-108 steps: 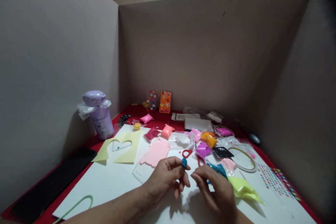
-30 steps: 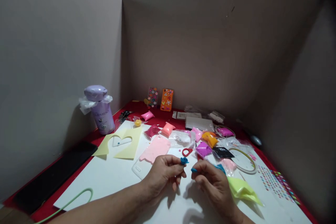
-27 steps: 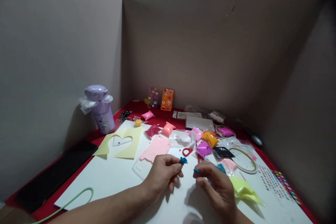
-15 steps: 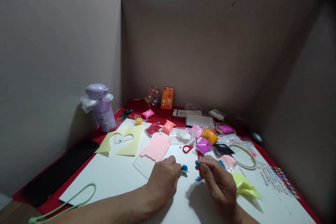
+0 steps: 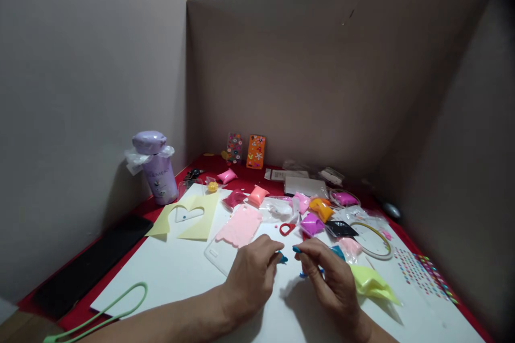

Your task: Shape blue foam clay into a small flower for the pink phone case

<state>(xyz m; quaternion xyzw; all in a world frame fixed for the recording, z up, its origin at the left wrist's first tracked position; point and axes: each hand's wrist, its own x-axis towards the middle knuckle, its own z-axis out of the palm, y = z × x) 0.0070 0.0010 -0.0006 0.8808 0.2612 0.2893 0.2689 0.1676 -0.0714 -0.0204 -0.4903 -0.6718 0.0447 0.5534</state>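
Note:
My left hand (image 5: 255, 268) is closed in a pinch on a small blue clay piece (image 5: 283, 259), which pokes out past the fingertips. Just to the right, my right hand (image 5: 332, 278) pinches another small blue bit (image 5: 296, 249) between thumb and forefinger. The two hands are apart, above the white board (image 5: 169, 278). Beneath the right fingers lies a blue object, partly hidden. Beyond my left hand, a phone case (image 5: 217, 252) is partly covered with pink clay (image 5: 241, 225) with a ragged lower edge.
Red scissors (image 5: 287, 229) and several clay packets, one orange (image 5: 322, 209) and one yellow (image 5: 374, 283), lie ahead and right. Yellow paper (image 5: 205, 217) with a heart cutout is at left, near a purple bottle (image 5: 161, 179). Colored gems (image 5: 418, 273) sit far right.
My right hand has shifted slightly left, closer to my left hand, with the blue bit still pinched. The left fingers have turned a little over their blue piece.

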